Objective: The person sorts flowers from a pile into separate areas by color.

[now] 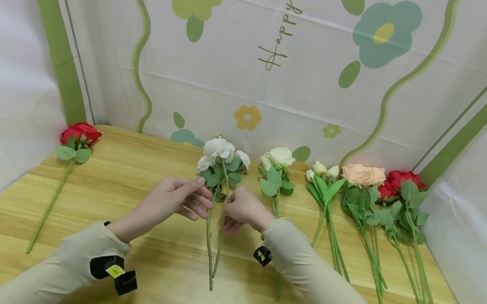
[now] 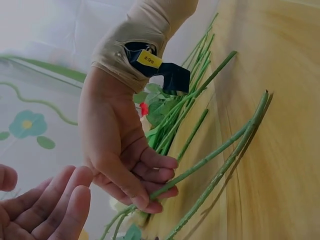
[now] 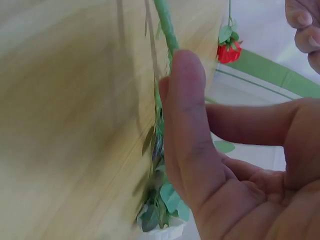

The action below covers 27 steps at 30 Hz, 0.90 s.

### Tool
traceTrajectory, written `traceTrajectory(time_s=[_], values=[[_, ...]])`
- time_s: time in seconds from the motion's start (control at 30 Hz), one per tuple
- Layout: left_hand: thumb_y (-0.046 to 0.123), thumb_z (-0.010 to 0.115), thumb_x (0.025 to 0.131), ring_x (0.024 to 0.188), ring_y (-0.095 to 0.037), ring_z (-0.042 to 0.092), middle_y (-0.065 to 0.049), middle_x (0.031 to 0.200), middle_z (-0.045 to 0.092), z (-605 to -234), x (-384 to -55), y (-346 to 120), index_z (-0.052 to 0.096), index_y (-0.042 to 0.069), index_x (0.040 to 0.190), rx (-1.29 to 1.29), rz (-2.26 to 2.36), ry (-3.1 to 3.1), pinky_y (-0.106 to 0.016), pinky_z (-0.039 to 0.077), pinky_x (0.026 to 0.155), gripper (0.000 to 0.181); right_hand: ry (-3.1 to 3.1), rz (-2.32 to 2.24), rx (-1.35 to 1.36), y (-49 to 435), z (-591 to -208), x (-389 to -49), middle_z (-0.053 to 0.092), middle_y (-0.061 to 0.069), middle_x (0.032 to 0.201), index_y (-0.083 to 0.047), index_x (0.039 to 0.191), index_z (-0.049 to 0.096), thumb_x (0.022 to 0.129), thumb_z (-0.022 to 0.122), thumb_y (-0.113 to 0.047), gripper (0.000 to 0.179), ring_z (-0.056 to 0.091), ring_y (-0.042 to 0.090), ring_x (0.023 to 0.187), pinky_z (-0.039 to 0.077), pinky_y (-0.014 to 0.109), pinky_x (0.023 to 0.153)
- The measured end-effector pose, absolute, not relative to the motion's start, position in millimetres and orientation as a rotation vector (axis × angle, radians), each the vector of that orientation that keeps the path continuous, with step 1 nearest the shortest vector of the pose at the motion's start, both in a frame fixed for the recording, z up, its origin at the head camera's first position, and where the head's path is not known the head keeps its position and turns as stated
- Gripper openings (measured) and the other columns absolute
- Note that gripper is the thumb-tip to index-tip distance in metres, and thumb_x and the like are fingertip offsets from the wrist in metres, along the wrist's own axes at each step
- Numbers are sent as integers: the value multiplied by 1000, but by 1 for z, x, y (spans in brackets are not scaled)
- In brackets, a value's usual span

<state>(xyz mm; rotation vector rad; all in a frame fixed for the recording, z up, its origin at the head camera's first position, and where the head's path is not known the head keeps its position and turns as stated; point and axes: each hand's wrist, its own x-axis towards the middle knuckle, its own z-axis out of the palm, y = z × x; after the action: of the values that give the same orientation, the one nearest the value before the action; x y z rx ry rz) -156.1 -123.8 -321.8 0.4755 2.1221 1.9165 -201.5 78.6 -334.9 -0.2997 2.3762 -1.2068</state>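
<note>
In the head view, white flowers (image 1: pixel 218 150) with green leaves lie at the middle of the table, their two long stems pointing toward me. My right hand (image 1: pixel 247 209) pinches one green stem (image 2: pixel 200 162) between thumb and fingers, just below the leaves. The other stem (image 2: pixel 197 206) lies beside it, close over the wood. Just left of the stems is my left hand (image 1: pixel 177 197), fingers loosely extended and nothing held. The right wrist view shows the stem (image 3: pixel 167 25) passing behind the right fingertips.
A single red rose (image 1: pixel 81 133) lies far left on the wooden table (image 1: pixel 107 258). To the right lie a cream rose (image 1: pixel 282 156), white tulips (image 1: pixel 320 170), peach flowers (image 1: pixel 363 175) and red roses (image 1: pixel 401 182). A printed cloth (image 1: pixel 218 71) stands behind the table.
</note>
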Motion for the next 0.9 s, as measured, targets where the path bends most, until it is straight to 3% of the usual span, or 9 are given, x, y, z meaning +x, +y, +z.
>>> traceTrajectory(time_s=[0.4,0.57,0.7,0.9], values=[[32,47,106,87,-32,69,-19,98,69,-322,-158,-127,65,-5,109,463,1855,2145,-47,56,76,42,2521,-1066,-412,89,-336,-198,66,19,63,8,70,68,98,61,-15,37,68,31,57,57,39,56],[27,45,107,90,-32,68,-20,101,68,-324,-159,-127,64,-5,110,460,1781,2162,-45,56,76,38,2618,-1044,-459,97,-332,-189,61,14,54,3,62,65,98,64,-22,44,59,23,45,51,32,46],[26,46,107,95,-33,67,-18,104,67,-326,-158,-126,64,-4,113,455,1692,2192,-45,56,77,36,2695,-1070,-450,107,-328,-179,59,7,51,-4,61,63,97,65,-23,40,57,20,45,45,27,44],[27,46,106,101,-39,63,-22,110,65,-328,-159,-130,63,-4,118,498,1631,2213,-48,55,79,37,2689,-1208,-450,132,-328,-163,64,7,66,-5,77,69,96,64,-16,22,66,33,64,53,31,53]])
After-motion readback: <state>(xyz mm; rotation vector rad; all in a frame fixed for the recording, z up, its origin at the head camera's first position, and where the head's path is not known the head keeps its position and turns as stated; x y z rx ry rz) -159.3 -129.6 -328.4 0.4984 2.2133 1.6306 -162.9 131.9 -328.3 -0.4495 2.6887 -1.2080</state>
